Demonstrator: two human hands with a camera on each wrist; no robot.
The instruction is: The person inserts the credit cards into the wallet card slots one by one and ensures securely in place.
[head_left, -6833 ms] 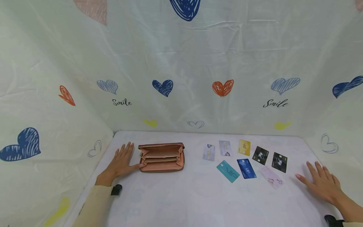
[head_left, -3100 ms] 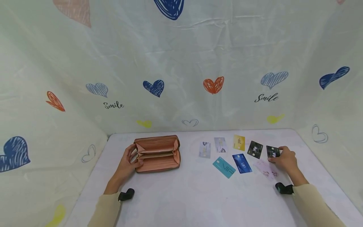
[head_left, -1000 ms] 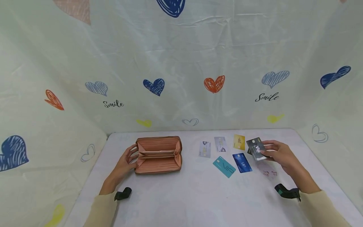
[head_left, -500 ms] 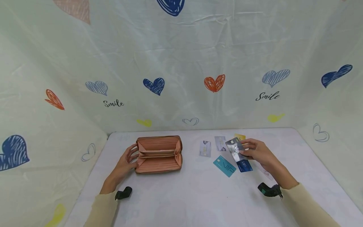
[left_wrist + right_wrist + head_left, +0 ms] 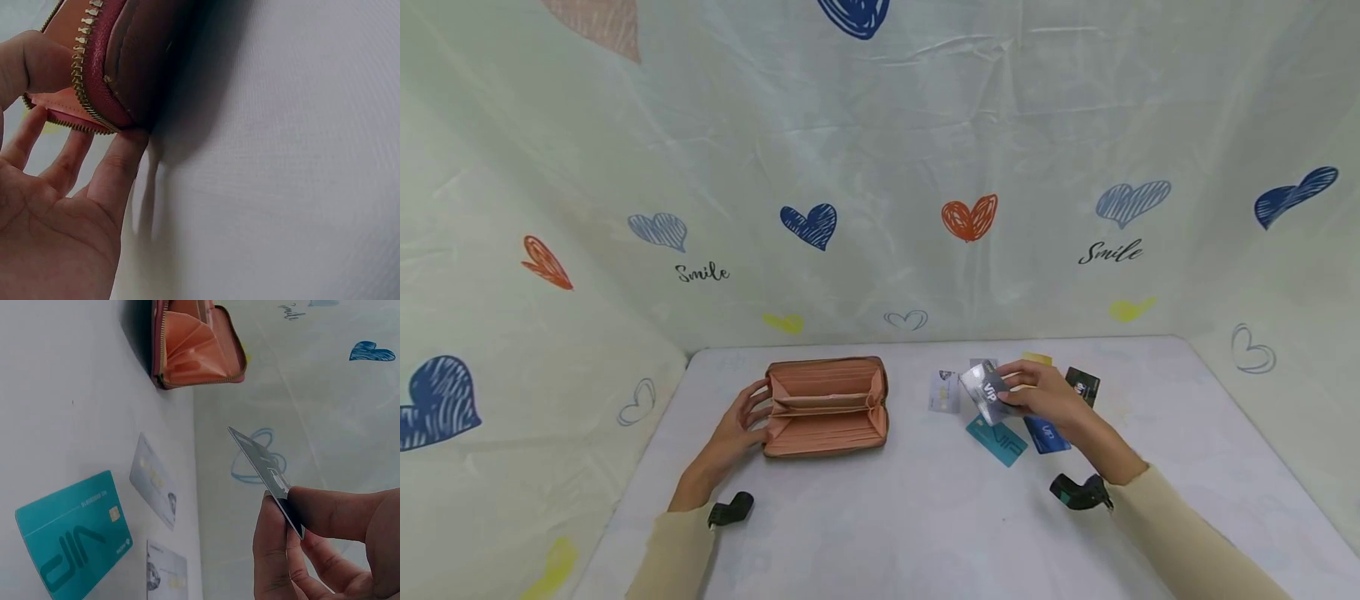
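1. Open salmon-pink leather zip-around wallet point(image 5: 826, 407) lying flat on the white table point(image 5: 880, 533), left of centre, pockets facing up; gold zipper teeth plain in the left wrist view point(image 5: 81, 75).
2. Left hand point(image 5: 733, 425) at the wallet's left end, fingers spread, with the thumb and fingertips point(image 5: 122, 159) pressing against its edge, gripping that end loosely.
3. Right hand point(image 5: 1048, 404) raised above the table right of centre, thumb and fingers clamped on a dark grey plastic card marked "VIP" point(image 5: 988, 392); card held tilted in the air, clear of the table point(image 5: 265, 465).
4. Beneath and around that hand, cards lying flat: teal card reading "VIP" point(image 5: 996, 440) nearest, blue card point(image 5: 1045, 433) partly hidden by the hand, black card point(image 5: 1082, 385) to the right, yellow card point(image 5: 1036, 359) at the far side, mostly covered.
5. Between the held card and the wallet: pale silver card point(image 5: 942, 392) on the table, with a second grey card point(image 5: 981, 365) just behind it; bare stretch of table otherwise between them.
6. Backdrop of white cloth printed with hearts point(image 5: 970, 218) and the script word "Smile" point(image 5: 1110, 252) on the far side.
7. Small black wrist-mounted devices point(image 5: 1078, 493) near each cream sleeve.
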